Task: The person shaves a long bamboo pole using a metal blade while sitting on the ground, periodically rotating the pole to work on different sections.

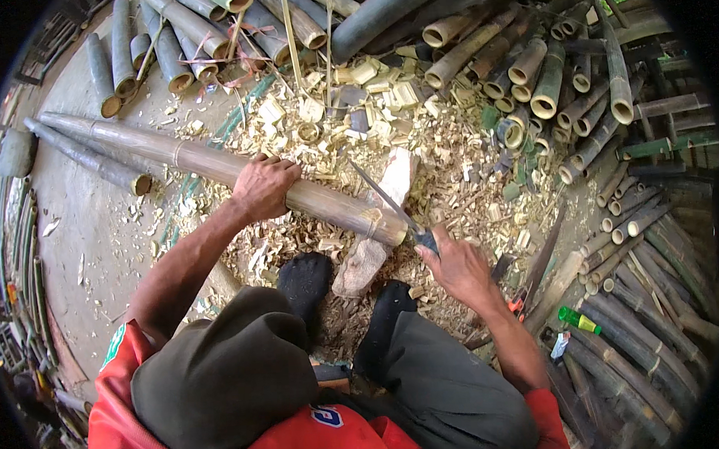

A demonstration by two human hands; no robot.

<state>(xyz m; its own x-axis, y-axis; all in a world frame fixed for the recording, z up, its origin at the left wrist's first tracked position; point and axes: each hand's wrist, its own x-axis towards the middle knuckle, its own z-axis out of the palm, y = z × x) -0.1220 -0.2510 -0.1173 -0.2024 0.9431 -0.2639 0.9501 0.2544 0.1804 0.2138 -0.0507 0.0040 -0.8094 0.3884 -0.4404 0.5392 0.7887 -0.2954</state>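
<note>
A long brown bamboo pole [339, 206] slants from the far left down to its near end between my feet. My left hand [266, 187] wraps over the pole around its middle. Under the near end lies a pale block [363, 268], which seems to be wood or stone. My right hand [459, 270] closes on the dark handle of a knife [384, 194], just right of the pole's end. The blade points up and to the left, close over the pole; whether it touches is unclear. Dark socks or shoes cover my feet [304, 281].
Pale bamboo chips [470, 175] litter the ground around the pole. Another bamboo pole [92, 156] lies at the left. Cut bamboo tubes [546, 96] are piled at the far right, with more stacks [634, 365] at the near right. A green bottle [579, 321] lies among those.
</note>
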